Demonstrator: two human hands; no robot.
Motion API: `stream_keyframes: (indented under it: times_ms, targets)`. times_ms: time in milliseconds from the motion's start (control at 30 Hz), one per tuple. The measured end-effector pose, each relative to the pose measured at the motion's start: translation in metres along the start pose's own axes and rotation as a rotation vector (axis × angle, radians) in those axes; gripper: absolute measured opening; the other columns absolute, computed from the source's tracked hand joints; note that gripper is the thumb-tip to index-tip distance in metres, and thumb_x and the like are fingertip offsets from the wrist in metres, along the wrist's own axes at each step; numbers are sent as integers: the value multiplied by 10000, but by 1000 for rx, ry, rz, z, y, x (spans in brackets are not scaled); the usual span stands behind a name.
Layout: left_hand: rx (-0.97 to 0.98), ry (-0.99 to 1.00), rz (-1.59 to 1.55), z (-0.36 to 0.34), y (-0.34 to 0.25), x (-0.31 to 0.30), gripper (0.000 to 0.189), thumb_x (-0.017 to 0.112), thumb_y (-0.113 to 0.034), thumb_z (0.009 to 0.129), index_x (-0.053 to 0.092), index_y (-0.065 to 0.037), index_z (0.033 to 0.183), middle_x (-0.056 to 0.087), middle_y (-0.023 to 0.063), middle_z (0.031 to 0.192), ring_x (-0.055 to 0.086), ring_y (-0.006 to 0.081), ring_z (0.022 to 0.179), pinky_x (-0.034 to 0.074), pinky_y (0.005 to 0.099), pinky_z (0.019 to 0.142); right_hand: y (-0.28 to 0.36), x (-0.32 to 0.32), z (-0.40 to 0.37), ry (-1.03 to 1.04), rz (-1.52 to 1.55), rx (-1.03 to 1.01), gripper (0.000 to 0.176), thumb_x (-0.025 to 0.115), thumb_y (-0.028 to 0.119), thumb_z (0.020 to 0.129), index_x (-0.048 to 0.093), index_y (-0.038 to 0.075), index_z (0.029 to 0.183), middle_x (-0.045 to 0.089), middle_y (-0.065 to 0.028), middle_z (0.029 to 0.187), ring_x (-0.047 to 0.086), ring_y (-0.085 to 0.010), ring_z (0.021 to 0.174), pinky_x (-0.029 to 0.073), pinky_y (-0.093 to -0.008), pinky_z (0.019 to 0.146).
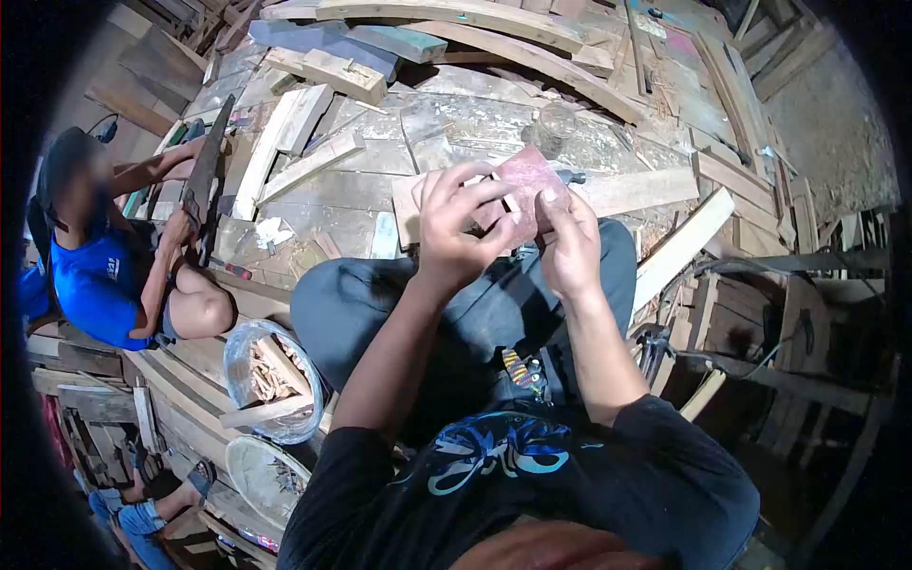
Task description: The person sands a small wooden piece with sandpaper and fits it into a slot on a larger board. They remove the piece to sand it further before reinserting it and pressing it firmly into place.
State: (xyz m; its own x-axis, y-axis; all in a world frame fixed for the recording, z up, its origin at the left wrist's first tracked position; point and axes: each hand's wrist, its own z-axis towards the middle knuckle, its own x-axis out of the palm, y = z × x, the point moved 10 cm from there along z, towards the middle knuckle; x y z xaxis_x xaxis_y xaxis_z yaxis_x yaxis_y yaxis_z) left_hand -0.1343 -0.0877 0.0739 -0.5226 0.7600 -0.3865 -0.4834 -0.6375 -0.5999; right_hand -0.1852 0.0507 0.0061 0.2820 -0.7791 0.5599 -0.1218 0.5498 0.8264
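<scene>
A reddish, worn-looking sheet like sandpaper [532,179] is held up above my lap. My right hand [573,249] grips its right side, with the thumb lying across the front. At the sheet's left edge, my left hand [459,223] has its fingers bent and the fingertips drawn toward the thumb. A small pale spot shows between those fingertips, too small to name. Behind the hands a flat wooden board [636,192] lies on the floor, partly hidden by them.
To the left a seated person in a blue shirt [104,280] holds a handsaw [211,161]. A bucket of wood scraps [231,366] and a second pale bucket [249,475] stand beside my left leg. Timber pieces [323,71] lie ahead. A clear jar [556,123] stands beyond the board.
</scene>
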Motion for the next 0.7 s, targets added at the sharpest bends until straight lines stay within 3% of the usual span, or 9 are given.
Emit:
stream_keyframes:
  times_ms: [200,333,433,567,700]
  targets:
    - [-178,-172,-127,-3,24,-7,319,765,-108,663,740,-140,980,652,68,1125,596,251,1001,418,385,904,1,4,0,15,31,31,292,512,165,1019,591,-45,1206,684,-97,1074,657,-134,935,514,-284,834]
    - [-39,-8,54,1,2,-2,299,735,-72,677,735,-101,974,649,101,1123,617,282,1013,460,393,922,1,2,1,4,8,6,290,516,165,1018,593,-44,1203,685,-93,1066,656,-132,932,514,-283,831]
    - [-248,-129,-175,-2,28,-7,298,705,-23,686,724,-60,981,636,152,1108,596,267,1092,450,382,957,-4,-4,-1,3,1,21,287,513,161,1017,594,-45,1202,684,-91,1067,655,-133,930,513,-279,826]
    - [-73,56,-13,-1,4,6,288,696,-13,705,720,-49,990,635,150,1128,583,276,1126,457,367,963,-3,-3,1,-20,-29,25,294,512,186,1023,600,-36,1194,683,-74,1040,645,-112,884,506,-258,775]
    - [-260,-104,-155,-3,33,-1,326,714,-44,689,743,-108,1007,653,105,1123,603,280,1055,446,375,952,-5,-6,2,-23,-62,55,298,523,211,1023,604,-30,1181,678,-52,1009,627,-80,812,500,-230,705]
